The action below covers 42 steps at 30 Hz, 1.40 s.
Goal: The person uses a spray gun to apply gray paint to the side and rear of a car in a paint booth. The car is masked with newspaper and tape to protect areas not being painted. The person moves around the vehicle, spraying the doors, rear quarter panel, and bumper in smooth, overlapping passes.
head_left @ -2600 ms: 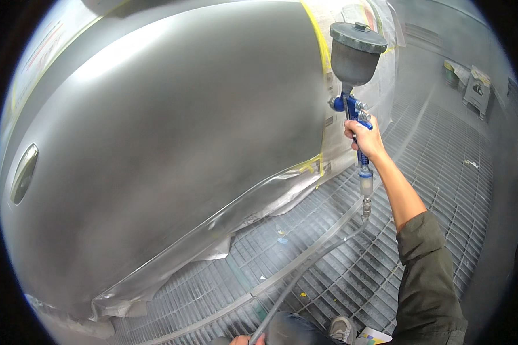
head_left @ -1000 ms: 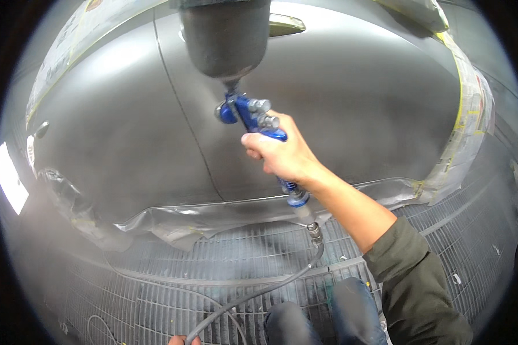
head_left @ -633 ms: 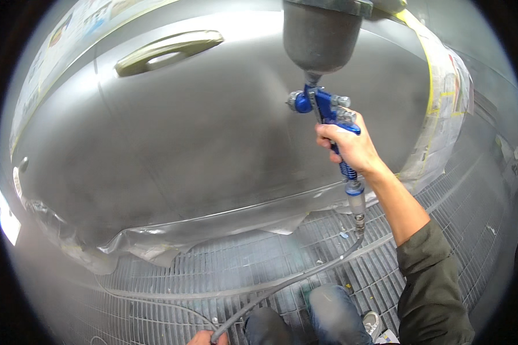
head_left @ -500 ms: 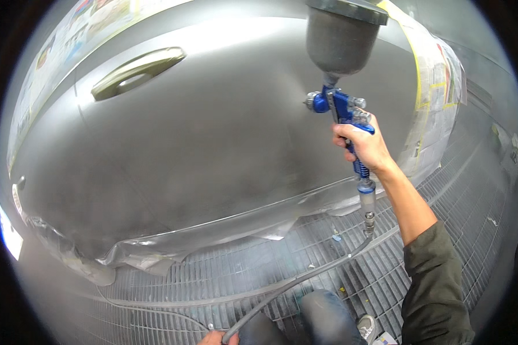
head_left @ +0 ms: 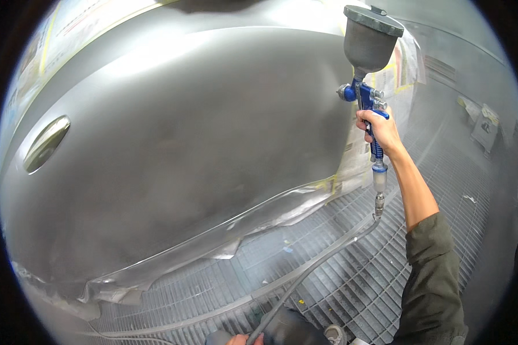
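Observation:
My right hand (head_left: 381, 129) is wrapped round the grip of a blue spray gun (head_left: 367, 103), which stands upright with a grey cup (head_left: 371, 43) on top. The gun's nozzle points left, near the right end of a grey car door panel (head_left: 213, 126). From the bottom of the grip an air hose (head_left: 305, 275) curves down to the lower edge. There my left hand (head_left: 244, 340) is closed round the hose, only partly in view. A shiny door handle (head_left: 47, 144) sits at the panel's left.
Taped masking paper (head_left: 355, 167) borders the panel's right end, and plastic sheeting (head_left: 259, 221) hangs below it. The floor is metal grating (head_left: 351, 293). Papers (head_left: 484, 127) stand at the far right. My shoe (head_left: 335, 333) shows at the bottom.
The view has swung right, so the panel and handle sit further left. My right hand has carried the spray gun toward the panel's right end. Both hands keep their hold.

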Each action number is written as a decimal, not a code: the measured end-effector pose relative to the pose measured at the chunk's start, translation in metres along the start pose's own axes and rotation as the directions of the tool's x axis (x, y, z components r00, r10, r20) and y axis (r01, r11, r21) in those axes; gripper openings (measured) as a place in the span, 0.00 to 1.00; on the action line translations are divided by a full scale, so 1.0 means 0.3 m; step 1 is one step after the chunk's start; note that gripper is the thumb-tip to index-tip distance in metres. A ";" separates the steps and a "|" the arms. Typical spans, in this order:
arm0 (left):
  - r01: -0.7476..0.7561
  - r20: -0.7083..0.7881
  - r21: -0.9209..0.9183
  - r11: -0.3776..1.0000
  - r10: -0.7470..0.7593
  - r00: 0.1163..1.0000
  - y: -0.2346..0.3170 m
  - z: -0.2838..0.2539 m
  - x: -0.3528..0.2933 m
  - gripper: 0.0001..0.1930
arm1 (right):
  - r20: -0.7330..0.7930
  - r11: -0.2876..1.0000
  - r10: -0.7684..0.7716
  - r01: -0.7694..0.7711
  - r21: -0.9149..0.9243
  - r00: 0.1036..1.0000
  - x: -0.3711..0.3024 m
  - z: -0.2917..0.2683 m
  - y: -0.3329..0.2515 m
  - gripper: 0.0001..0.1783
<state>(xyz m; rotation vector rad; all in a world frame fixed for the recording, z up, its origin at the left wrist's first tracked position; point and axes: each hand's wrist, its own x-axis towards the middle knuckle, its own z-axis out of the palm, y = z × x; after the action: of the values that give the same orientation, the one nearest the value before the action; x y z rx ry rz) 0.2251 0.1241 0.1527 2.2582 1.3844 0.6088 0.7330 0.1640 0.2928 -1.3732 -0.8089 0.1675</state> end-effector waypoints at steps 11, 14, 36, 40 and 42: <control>-0.010 -0.105 0.011 1.000 0.011 0.994 0.005 0.042 0.002 0.14 | -0.271 0.997 -0.023 0.002 -0.080 0.962 0.093 -0.086 -0.010 0.05; 0.034 -0.143 0.079 0.996 -0.022 0.989 -0.059 -0.056 -0.012 0.14 | -0.100 0.999 -0.013 0.016 0.030 0.995 0.015 0.062 -0.055 0.09; 0.334 -0.570 0.144 0.932 -0.198 0.798 -1.021 -0.752 -0.408 0.11 | 0.449 0.973 -0.135 0.031 0.231 0.883 -0.710 1.493 -0.730 0.07; 0.378 -0.637 0.096 0.921 -0.235 0.735 -1.141 -0.824 -0.468 0.10 | 0.539 0.959 -0.169 0.010 0.284 0.825 -0.823 1.721 -0.871 0.07; 0.398 -0.641 0.061 0.915 -0.270 0.719 -1.200 -0.857 -0.501 0.10 | 0.576 0.945 -0.187 -0.014 0.326 0.796 -0.872 1.828 -0.933 0.05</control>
<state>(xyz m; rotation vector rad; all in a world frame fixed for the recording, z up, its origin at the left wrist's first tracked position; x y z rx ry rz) -0.2396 0.1699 0.1389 1.9194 2.2014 1.2072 0.1200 0.3951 0.4286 -0.9684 -1.3140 0.6623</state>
